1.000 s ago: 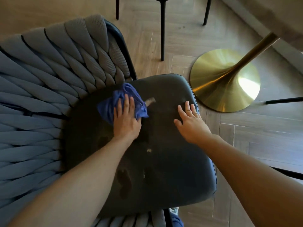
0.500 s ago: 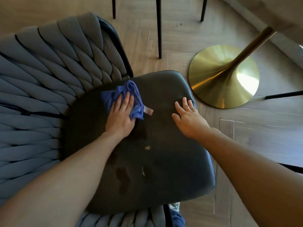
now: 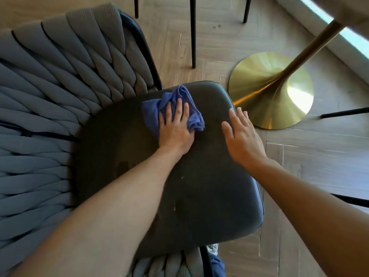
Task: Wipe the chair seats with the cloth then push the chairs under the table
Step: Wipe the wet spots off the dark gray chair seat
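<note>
A dark grey chair seat (image 3: 209, 196) fills the middle of the head view, with a woven grey backrest (image 3: 50, 96) curving round its left side. My left hand (image 3: 175, 126) presses flat on a crumpled blue cloth (image 3: 179, 94) at the seat's far part, fingers straight. My right hand (image 3: 241, 136) rests flat on the seat near its right edge, fingers spread and holding nothing. Darker damp patches and small pale specks show on the seat nearer me.
The table's round brass base (image 3: 283, 108) and slanted brass column (image 3: 311, 48) stand on the wooden floor just right of the seat. Black legs of another chair (image 3: 192, 37) stand beyond. The pale table top (image 3: 355, 9) shows at the top right corner.
My left hand has slid the cloth along the far part of the seat towards its right corner. My right hand has stayed at the seat's right edge.
</note>
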